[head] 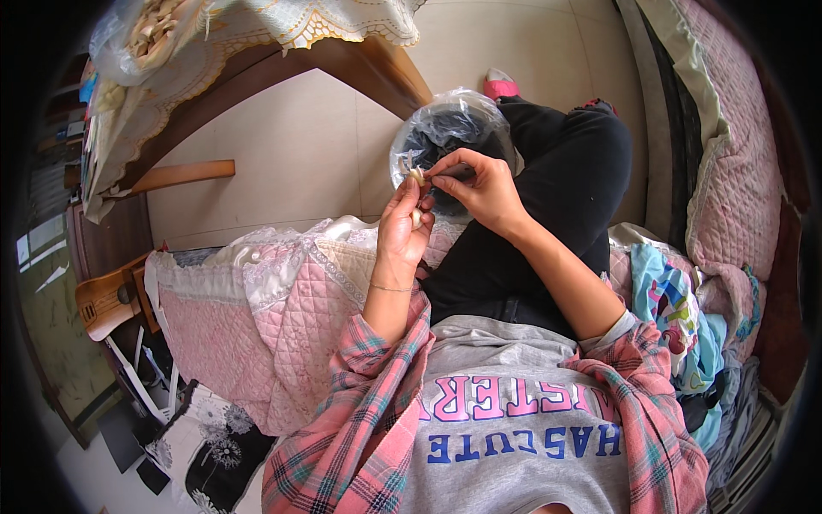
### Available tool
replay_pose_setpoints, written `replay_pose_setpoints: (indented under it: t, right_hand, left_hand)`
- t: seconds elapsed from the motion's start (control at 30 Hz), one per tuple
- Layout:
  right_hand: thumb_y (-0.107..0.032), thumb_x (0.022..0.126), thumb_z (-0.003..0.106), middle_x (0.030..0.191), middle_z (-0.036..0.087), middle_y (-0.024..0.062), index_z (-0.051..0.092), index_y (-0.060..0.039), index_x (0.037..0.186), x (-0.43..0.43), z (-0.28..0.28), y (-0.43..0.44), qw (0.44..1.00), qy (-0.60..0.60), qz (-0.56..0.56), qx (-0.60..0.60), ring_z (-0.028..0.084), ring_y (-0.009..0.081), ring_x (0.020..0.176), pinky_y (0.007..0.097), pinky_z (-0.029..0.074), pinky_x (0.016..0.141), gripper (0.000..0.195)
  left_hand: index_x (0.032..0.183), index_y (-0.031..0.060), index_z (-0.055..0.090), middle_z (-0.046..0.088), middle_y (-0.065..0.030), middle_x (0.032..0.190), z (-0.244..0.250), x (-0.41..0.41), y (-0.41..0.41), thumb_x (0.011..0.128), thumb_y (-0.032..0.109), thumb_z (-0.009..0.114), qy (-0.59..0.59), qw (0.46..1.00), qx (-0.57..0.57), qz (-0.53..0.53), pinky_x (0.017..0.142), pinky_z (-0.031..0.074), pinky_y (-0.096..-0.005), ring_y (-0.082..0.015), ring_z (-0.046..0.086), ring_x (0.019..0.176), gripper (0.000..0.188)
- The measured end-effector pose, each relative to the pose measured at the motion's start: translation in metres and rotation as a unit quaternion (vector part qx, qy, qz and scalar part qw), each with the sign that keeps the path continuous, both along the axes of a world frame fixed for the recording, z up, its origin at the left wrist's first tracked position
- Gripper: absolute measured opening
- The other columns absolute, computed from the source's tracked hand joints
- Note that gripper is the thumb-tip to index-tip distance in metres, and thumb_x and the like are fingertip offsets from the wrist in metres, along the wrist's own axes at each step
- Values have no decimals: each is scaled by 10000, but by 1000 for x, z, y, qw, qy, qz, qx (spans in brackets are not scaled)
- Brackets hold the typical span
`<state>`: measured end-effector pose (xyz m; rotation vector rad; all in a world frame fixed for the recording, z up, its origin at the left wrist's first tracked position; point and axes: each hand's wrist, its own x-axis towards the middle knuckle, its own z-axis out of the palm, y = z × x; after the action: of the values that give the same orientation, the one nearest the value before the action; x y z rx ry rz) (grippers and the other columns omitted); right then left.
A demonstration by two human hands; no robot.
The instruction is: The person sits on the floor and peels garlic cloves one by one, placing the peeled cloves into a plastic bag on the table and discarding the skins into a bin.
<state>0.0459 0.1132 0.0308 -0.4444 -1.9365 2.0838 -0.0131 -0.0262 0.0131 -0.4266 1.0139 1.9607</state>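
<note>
My left hand [399, 234] pinches a pale garlic clove [417, 175] between thumb and fingertips, with a bit of skin standing off it. A second clove [417, 218] rests in the curled fingers of the same hand. Coming in from the right, my right hand [493, 196] has its thumb and index fingertips at the first clove. A small dark flat tool [458, 171], possibly a knife, shows between those fingers, mostly hidden. Both hands are above a waste bin [399, 144] lined with clear plastic; its contents cannot be made out.
At upper left, a wooden table [392, 67] with a lace-edged tablecloth [282, 26] bears a plastic-lined container [103, 48] of pale pieces. A pink quilted cover [225, 340] drapes the seat. Blue clothing [648, 270] lies at right. Far left stands a wooden stool [106, 305].
</note>
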Motion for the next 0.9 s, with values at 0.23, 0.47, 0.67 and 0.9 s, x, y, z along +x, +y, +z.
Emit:
replay_pose_setpoints:
  t: [0.23,0.47,0.67,0.9]
  right_hand:
    - [-22,733,624,736,646,86,605,-19,823,-3,0,-1,997,-3,-68,33,632,140,684,240,478,619,92]
    - [-22,720,622,727,645,82,613,-25,800,-7,-10,1,994,-28,-105,25,613,128,646,242,457,591,80]
    - [-25,731,629,750,647,64,610,-15,813,-9,-13,5,996,-35,-72,-42,587,93,655,228,452,599,84]
    - [-35,747,641,752,617,11,605,-20,851,-8,-6,11,983,-41,35,-174,527,47,656,188,432,606,111]
  left_hand:
    - [1022,109,566,548,14,856,-3,1,-2,864,188,529,10,1000,-5,-15,510,344,-148,-64,423,658,180]
    - [1040,51,546,531,-9,861,2,-3,-10,862,182,533,-69,989,90,-98,501,349,-158,-65,412,645,222]
    - [1022,33,541,528,-34,867,-2,-10,-19,863,174,530,-103,982,118,-103,492,357,-157,-76,421,656,213]
    - [1022,84,541,573,-32,829,8,-12,-16,855,182,543,12,995,-4,-99,481,341,-149,-81,463,651,193]
